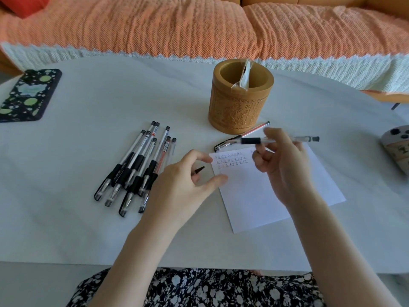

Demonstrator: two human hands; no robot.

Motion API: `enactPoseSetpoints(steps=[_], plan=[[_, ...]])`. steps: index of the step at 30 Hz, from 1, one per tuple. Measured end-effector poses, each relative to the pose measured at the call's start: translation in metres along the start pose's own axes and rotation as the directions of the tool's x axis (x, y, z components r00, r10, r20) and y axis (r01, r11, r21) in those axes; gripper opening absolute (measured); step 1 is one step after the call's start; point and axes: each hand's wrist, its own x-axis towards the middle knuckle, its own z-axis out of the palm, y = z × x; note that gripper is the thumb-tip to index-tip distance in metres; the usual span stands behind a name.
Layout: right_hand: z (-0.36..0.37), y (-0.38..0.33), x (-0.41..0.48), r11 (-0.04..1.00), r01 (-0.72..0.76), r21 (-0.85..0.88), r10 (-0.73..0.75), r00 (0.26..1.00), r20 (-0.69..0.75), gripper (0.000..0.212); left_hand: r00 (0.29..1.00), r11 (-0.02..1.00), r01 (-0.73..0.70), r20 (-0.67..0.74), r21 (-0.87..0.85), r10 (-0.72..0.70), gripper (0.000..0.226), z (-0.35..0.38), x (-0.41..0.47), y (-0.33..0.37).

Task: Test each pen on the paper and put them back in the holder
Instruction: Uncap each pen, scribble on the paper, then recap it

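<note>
R hand (285, 167) is up over the far edge of the paper (276, 196), pinching a pen (296, 139) approx mid-barrel btw thumb and fingertips, w/ the other fingers loosely curled below. The pen lies near level, long axis left-right. Its black rubber end points left twd the L hand (181, 185) and the back end sticks out right; the tip is too blurred to make out. L hand hovers at the paper's left edge, fingers curled, w/ a small black cap (200, 169) poking out btw them, prob. this pen's. Cap and tip end face each other, near but apart, so either capping or writing looks like a short move. The holder (240, 103) stands mouth-up on the table (88, 229), just beyond the paper, behind and slightly left of the R hand, which is the nearer one. No pens are in it, only a wrapped item (243, 78). A capped red pen (250, 132) lies btw holder base and paper, and the loose pens (137, 169) lie bunched left of the L hand.
</note>
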Motion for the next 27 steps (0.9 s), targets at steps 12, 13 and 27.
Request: enactPoseSetpoints(steps=[12,13,27], plan=[[0.014,0.026,-0.005,0.848,0.109,-0.519,-0.150,0.988,-0.038,0.048,0.997,0.955,-0.030,0.074,0.294,0.008,0.047,0.013,-0.002,0.005],[0.015,0.029,-0.006,0.838,0.121,-0.532,-0.173,0.984,-0.049,0.049,0.997,0.955,-0.032,0.074,0.295,0.010,0.047,0.013,-0.003,0.005],[0.013,0.042,-0.005,0.747,0.212,-0.629,-0.314,0.948,-0.053,0.036,0.997,0.954,-0.014,0.082,0.300,-0.011,0.047,0.014,-0.004,0.004]])
